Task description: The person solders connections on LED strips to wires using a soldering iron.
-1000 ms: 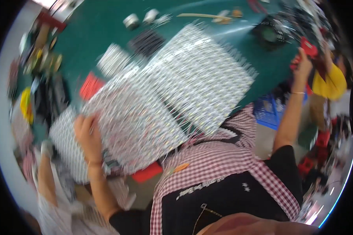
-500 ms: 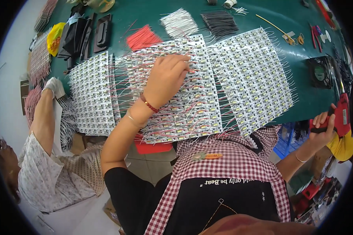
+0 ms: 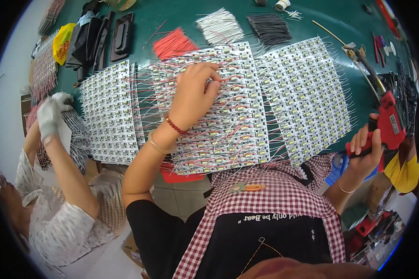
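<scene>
My left hand [image 3: 195, 90] rests over the middle sheet of small white circuit boards [image 3: 258, 125]. Its thumb and forefinger are pinched on a thin red wire [image 3: 224, 80] near the boards' upper part. At the right, my right hand [image 3: 365, 146] grips a red and black soldering gun [image 3: 391, 123] by its handle. The gun's metal barrel [image 3: 376, 79] points up and to the left over the table, apart from the boards. Red and white wires stick out all over the middle sheet.
Similar board sheets lie at left [image 3: 107, 111] and right [image 3: 312, 93]. Behind them are red [image 3: 174, 44], white [image 3: 219, 27] and black wire bundles [image 3: 270, 29]. A co-worker's gloved hand [image 3: 51, 111] handles wired boards at the far left. Pliers [image 3: 376, 49] lie at the back right.
My right hand has brought the soldering gun leftward, closer to the boards. My left hand stays at nearly the same spot. The co-worker's second arm has come forward.
</scene>
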`<state>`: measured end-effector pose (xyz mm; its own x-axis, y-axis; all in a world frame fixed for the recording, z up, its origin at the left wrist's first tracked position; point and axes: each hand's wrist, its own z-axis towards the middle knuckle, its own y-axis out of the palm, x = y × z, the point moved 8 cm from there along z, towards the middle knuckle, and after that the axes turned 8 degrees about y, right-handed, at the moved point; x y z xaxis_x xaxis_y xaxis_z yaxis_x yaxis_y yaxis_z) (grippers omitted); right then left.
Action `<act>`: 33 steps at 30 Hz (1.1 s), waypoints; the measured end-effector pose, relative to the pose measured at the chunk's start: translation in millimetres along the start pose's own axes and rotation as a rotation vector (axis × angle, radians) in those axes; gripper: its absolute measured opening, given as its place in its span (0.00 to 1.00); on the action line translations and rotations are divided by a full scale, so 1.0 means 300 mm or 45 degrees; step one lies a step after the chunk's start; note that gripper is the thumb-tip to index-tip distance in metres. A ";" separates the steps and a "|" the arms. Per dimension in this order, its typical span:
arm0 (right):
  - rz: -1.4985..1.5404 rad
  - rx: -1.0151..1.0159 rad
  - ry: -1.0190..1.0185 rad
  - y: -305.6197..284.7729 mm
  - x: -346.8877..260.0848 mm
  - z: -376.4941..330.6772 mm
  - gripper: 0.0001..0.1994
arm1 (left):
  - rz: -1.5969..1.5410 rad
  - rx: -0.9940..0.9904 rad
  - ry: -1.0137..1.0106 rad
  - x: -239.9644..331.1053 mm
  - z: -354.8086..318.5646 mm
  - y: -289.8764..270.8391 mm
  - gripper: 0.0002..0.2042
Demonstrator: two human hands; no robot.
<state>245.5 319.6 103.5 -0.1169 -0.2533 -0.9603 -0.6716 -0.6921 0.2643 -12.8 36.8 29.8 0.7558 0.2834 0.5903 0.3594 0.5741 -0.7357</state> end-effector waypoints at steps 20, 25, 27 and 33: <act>-0.516 -0.281 0.713 0.404 0.373 -0.022 0.10 | 0.297 0.046 0.360 0.027 0.028 0.036 0.05; -0.533 -0.262 0.739 0.404 0.386 -0.027 0.11 | 0.286 0.096 0.377 0.029 0.034 0.026 0.08; -0.551 -0.268 0.734 0.409 0.387 -0.028 0.11 | 0.280 0.107 0.372 0.026 0.032 0.026 0.08; -0.649 -0.264 0.711 0.398 0.406 -0.040 0.12 | 0.294 0.092 0.360 0.026 0.029 0.031 0.07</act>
<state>159.9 198.1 19.2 0.5917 -0.1345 -0.7949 -0.3866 -0.9125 -0.1334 -8.3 51.2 30.4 0.9375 0.1938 0.2890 0.1300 0.5754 -0.8074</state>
